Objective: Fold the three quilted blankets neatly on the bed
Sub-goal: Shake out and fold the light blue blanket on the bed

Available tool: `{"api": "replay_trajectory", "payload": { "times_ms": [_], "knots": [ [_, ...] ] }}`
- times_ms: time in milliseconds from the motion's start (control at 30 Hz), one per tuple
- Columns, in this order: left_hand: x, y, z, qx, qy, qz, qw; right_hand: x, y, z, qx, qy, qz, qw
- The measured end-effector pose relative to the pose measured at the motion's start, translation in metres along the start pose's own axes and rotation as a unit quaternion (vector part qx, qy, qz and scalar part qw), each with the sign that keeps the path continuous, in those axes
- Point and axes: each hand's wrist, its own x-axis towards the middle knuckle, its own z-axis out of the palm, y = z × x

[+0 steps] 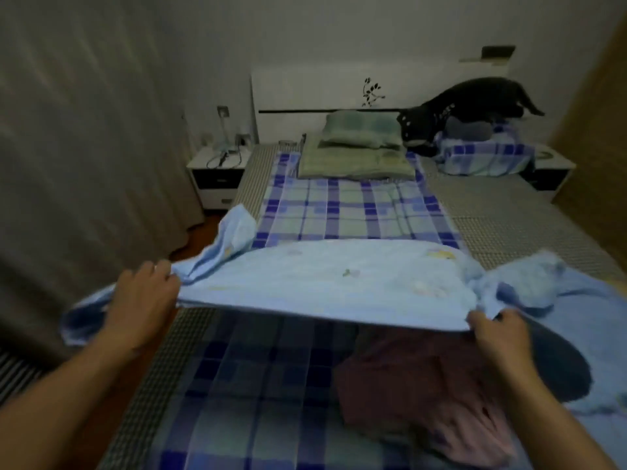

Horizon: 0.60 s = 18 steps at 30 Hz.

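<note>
A light blue quilted blanket (325, 283) is stretched in the air across the bed between both hands. My left hand (142, 300) grips its left edge, where loose cloth bunches and hangs down. My right hand (498, 334) grips the near right edge, and more of the blanket trails onto the bed at the right. Under the raised blanket, a pink blanket (424, 395) lies crumpled on the blue plaid sheet (349, 212). A folded blue plaid blanket (481, 154) sits at the head of the bed on the right.
Two green pillows (359, 147) lie by the white headboard (339, 89). Dark clothing (468, 106) is piled on the folded plaid blanket. A white nightstand (217, 174) with cables stands left of the bed, beside a long curtain (84, 130). A woven mat (509, 225) covers the mattress.
</note>
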Motion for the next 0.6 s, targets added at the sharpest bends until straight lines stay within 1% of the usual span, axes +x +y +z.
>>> {"api": "replay_trajectory", "payload": {
  "times_ms": [67, 100, 167, 233, 267, 300, 367, 433, 467, 500, 533, 567, 600],
  "knots": [
    [-0.053, 0.018, 0.056, -0.004, -0.093, -0.013, 0.996, -0.024, 0.059, 0.023, 0.021, -0.021, 0.128, 0.991],
    [-0.073, 0.028, 0.076, -0.016, -0.117, -0.016, 0.993, -0.033, 0.083, 0.033, 0.043, -0.033, 0.192, 0.980],
    [-0.105, 0.047, 0.108, -0.050, -0.128, -0.016, 0.990, -0.045, 0.120, 0.045, 0.097, -0.059, 0.315, 0.942],
    [-0.132, 0.064, 0.131, -0.077, -0.139, -0.004, 0.987, -0.051, 0.148, 0.049, 0.130, -0.057, 0.392, 0.909],
    [-0.144, 0.072, 0.139, -0.089, -0.158, 0.003, 0.983, -0.054, 0.157, 0.049, 0.132, -0.052, 0.410, 0.901],
    [-0.153, 0.078, 0.143, -0.096, -0.204, 0.004, 0.974, -0.055, 0.164, 0.049, 0.128, -0.050, 0.417, 0.898],
    [-0.164, 0.084, 0.151, -0.133, -0.316, -0.016, 0.939, -0.055, 0.172, 0.050, 0.100, -0.042, 0.420, 0.901],
    [-0.169, 0.085, 0.166, -0.185, -0.380, -0.049, 0.905, -0.055, 0.171, 0.050, 0.086, -0.035, 0.411, 0.907],
    [-0.166, 0.085, 0.170, -0.220, -0.413, -0.054, 0.882, -0.056, 0.169, 0.050, 0.087, -0.038, 0.405, 0.909],
    [-0.159, 0.085, 0.167, -0.272, -0.454, -0.077, 0.845, -0.056, 0.166, 0.050, 0.089, -0.047, 0.398, 0.912],
    [-0.150, 0.083, 0.166, -0.324, -0.478, -0.102, 0.810, -0.057, 0.163, 0.051, 0.089, -0.053, 0.393, 0.914],
    [-0.137, 0.080, 0.159, -0.356, -0.481, -0.149, 0.787, -0.058, 0.159, 0.052, 0.094, -0.059, 0.387, 0.915],
    [-0.121, 0.077, 0.151, -0.386, -0.463, -0.210, 0.770, -0.060, 0.156, 0.053, 0.097, -0.064, 0.382, 0.917]
  ]
}}
